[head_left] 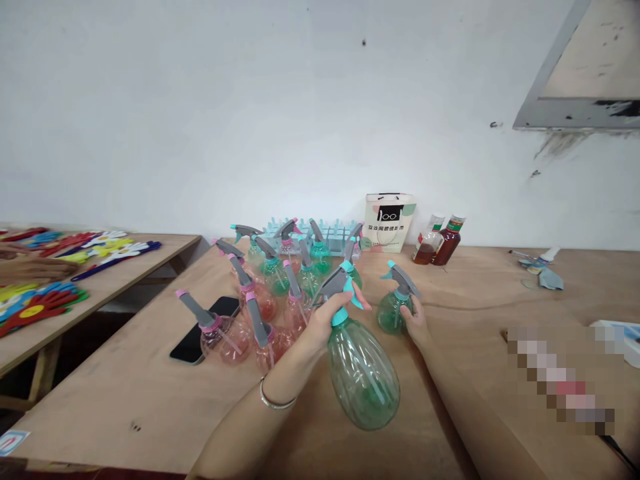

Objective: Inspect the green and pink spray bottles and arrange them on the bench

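In my left hand (pixel 331 312) I hold a large green spray bottle (pixel 365 373) by its neck. Its grey and turquoise trigger head points up, and the clear ribbed body hangs tilted above the table. My right hand (pixel 416 320) grips the side of a second green spray bottle (pixel 390 312), which is standing on the table; some of the fingers are hidden behind it. To the left stands a group of pink spray bottles (pixel 233 341) and other green spray bottles (pixel 275 275), all with grey trigger heads.
Left of the hands, a black phone (pixel 187 343) lies under a pink bottle. Behind are a turquoise rack (pixel 340 235), a paper bag (pixel 389 233) and two brown bottles (pixel 447 243). Coloured hand-shaped pieces (pixel 40 307) cover the left table, with another person's hand (pixel 43 269) among them.
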A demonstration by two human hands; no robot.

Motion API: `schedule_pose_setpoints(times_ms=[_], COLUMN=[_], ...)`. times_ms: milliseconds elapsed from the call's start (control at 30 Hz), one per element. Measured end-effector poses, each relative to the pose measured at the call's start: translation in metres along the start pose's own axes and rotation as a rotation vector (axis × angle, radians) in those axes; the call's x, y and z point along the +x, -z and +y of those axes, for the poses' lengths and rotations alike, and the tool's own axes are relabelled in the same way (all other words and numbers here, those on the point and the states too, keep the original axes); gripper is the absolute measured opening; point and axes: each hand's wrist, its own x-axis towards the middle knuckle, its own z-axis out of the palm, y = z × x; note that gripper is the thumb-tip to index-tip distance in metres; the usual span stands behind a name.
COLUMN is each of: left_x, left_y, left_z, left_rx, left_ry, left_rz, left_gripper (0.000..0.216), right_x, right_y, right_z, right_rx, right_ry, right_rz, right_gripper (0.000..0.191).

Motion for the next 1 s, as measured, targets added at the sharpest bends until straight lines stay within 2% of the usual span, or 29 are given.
schedule_pose_setpoints(times_ms=[100, 167, 333, 400, 467, 600, 700, 867, 1000], left_x=[0.001, 0.002, -0.002, -0.004, -0.005, -0.003, 0.001, 0.0, -0.006], left_y=[0.001, 0.001, -0.003, -0.004, -0.006, -0.005, -0.003, 0.005, 0.016], left_z=[-0.001, -0.002, -0.001, 0.003, 0.007, 0.007, -0.003, -0.023, -0.04], left_rx=[0.04, 0.065, 0.112, 0.189, 0.268, 0.333, 0.402, 0.635, 0.751], left_ry=[0.023, 0.034, -0.028, -0.078, -0.094, -0.061, -0.07, -0.16, -0.231], left_rz=[-0.071, -0.076, 0.071, 0.093, 0.033, -0.144, -0.104, 0.012, 0.097], left_gripper=[0.029, 0.029, 0.029, 0.026, 0.022, 0.028, 0.028, 0.017, 0.018], right_x=[-0.001, 0.0, 0.001, 0.002, 0.002, 0.002, 0.001, 0.007, 0.024], right_y=[0.0, 0.0, -0.001, -0.001, -0.001, -0.001, -0.002, 0.007, 0.023], right_z=[0.001, 0.003, 0.005, 0.005, 0.004, 0.003, 0.003, -0.006, -0.035], right_rx=[0.007, 0.01, 0.058, 0.062, 0.067, 0.066, 0.061, 0.064, 0.056], right_ry=[-0.002, 0.006, 0.029, 0.029, 0.029, 0.024, 0.022, -0.012, 0.028], right_rz=[-0.004, -0.003, 0.043, 0.043, 0.038, 0.032, 0.025, -0.108, -0.296], right_gripper=[0.07, 0.068, 0.065, 0.062, 0.06, 0.058, 0.059, 0.063, 0.074])
